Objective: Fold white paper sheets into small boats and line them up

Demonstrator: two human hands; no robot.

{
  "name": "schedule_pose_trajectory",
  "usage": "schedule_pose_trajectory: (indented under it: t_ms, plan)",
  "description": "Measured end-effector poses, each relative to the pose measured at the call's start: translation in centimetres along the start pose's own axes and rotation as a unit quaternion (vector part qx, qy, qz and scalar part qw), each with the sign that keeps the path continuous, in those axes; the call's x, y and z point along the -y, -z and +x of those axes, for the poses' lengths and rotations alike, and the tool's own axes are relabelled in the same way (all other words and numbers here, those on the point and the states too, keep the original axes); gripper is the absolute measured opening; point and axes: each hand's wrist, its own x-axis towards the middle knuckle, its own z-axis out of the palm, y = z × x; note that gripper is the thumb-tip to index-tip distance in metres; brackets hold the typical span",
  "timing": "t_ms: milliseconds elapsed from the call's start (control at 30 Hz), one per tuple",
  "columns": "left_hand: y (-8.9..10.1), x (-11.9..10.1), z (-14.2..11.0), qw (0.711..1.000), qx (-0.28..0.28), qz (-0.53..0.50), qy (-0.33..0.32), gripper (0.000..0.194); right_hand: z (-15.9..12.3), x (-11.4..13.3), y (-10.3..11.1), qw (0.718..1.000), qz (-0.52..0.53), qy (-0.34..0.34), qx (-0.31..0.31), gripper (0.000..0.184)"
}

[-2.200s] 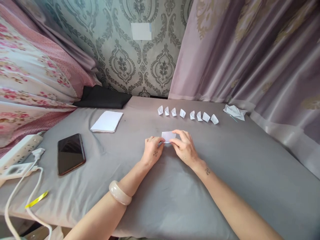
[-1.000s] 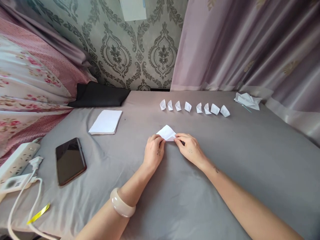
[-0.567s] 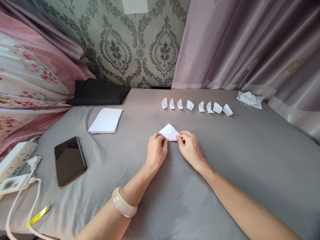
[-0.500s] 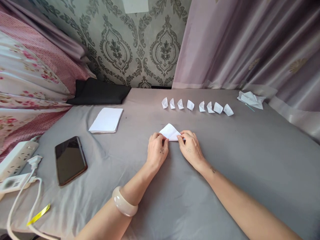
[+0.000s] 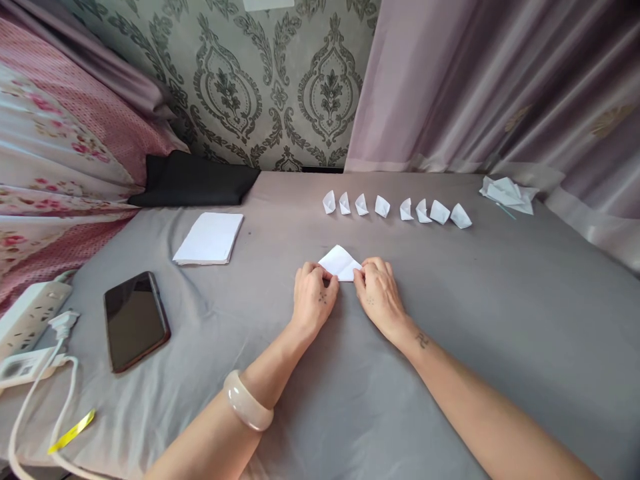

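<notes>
A small white paper (image 5: 340,261), folded into a triangle, lies on the grey sheet (image 5: 450,347) in front of me. My left hand (image 5: 313,300) pinches its left corner with curled fingers. My right hand (image 5: 379,295) pinches its right corner the same way. A pale bangle (image 5: 246,402) sits on my left wrist. Beyond the hands, a row of several small folded white paper pieces (image 5: 397,209) stands on the sheet.
A stack of white paper (image 5: 209,238) lies at the left, a black phone (image 5: 135,319) nearer me. A power strip (image 5: 27,313) with white cable is at the far left edge. Crumpled paper scraps (image 5: 507,193) lie far right. Black cloth (image 5: 193,186), pillows and curtain border the surface.
The paper went from a flat rectangle to a triangle under my fingers. Both hands have drawn closer together on its lower corners. The view has tilted slightly downward.
</notes>
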Motion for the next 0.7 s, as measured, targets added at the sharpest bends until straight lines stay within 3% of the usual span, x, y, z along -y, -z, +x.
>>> schedule_pose_trajectory:
  t_ms: [700]
  plan:
    - [0.11, -0.09, 0.02, 0.999, 0.017, 0.012, 0.032, 0.010, 0.46, -0.30, -0.43, 1.000, 0.000, -0.021, 0.016, 0.016]
